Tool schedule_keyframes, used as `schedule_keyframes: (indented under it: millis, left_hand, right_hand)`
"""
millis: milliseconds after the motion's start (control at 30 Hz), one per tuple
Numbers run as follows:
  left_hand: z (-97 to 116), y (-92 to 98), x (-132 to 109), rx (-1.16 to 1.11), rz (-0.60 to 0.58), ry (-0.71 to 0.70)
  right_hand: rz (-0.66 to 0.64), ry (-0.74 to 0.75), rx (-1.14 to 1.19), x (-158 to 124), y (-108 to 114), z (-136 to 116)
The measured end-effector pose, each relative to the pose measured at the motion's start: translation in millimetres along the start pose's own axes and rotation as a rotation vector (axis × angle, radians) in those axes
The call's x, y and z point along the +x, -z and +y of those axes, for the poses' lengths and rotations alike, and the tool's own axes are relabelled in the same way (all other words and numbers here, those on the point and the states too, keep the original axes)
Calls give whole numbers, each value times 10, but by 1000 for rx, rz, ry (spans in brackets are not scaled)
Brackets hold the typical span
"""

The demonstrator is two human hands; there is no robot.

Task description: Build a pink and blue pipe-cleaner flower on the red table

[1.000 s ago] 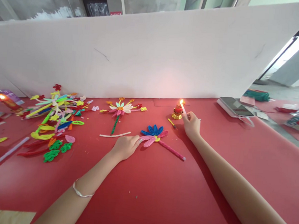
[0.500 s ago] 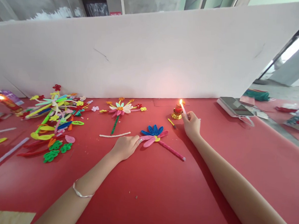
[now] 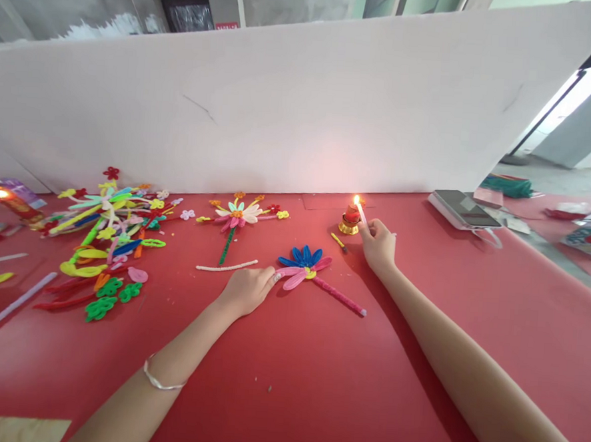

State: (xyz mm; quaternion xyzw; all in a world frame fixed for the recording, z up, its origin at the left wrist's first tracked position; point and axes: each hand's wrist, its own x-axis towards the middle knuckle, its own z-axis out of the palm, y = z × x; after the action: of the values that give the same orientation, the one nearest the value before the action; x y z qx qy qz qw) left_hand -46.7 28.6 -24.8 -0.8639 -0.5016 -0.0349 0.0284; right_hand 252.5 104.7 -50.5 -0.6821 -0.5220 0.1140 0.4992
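My left hand [image 3: 250,290] rests on the red table, fingers closed on a pink petal of a pipe-cleaner flower [image 3: 305,256]. This flower has blue and pink petals, a yellow centre and a long pink stem [image 3: 339,297] slanting to the lower right. In my right hand [image 3: 378,249] a pale glue stick [image 3: 363,214] is pinched, its tip at the flame above a red candle [image 3: 350,216] on a gold base. A short yellow-and-dark piece [image 3: 339,242] lies in front of the candle. Left of the flower is a whitish pipe cleaner [image 3: 226,267].
A second pipe-cleaner flower with a green stem [image 3: 227,245] lies back left of centre. Farther left is a pile of colourful pipe-cleaner pieces [image 3: 108,213] beside another lit candle [image 3: 19,205]. A phone-like device [image 3: 464,210] sits back right. A white board [image 3: 282,113] stands behind.
Almost nothing differs. Both hands keep their places, with the glue stick still at the flame; the view has shifted very slightly.
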Motion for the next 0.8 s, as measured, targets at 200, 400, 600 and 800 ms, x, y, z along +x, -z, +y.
schedule_keyframes:
  millis: [200, 400, 600, 800]
  left_hand:
    - [4, 2, -8, 5, -5, -5]
    - [14, 15, 7, 31, -23, 11]
    - [24, 29, 13, 30, -25, 6]
    - [26, 22, 3, 22, -19, 4]
  right_hand:
    - [-12, -1, -1, -4, 5, -7]
    - [-12, 5, 2, 1, -2, 10]
    - [-18, -3, -16, 9, -4, 4]
    - [-28, 11, -4, 4, 9, -2]
